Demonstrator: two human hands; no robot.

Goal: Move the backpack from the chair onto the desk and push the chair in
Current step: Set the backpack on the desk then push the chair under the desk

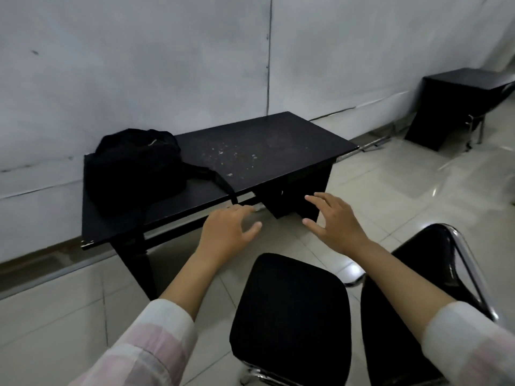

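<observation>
A black backpack (136, 168) lies on the left end of the black desk (264, 151), with one strap trailing over the desk's front edge. The black padded chair (292, 316) stands on the floor in front of the desk, its seat bare and its chrome-framed backrest at the right. My left hand (228, 232) hovers just below the desk's front edge, fingers spread, holding nothing. My right hand (334, 221) floats beside it, also spread and holding nothing. Both hands are above the floor between the desk and the chair.
A grey wall runs behind the desk. A second black desk (457, 104) with a chair stands at the far right. The floor is pale glossy tile (404, 185). My sleeves are pink and white.
</observation>
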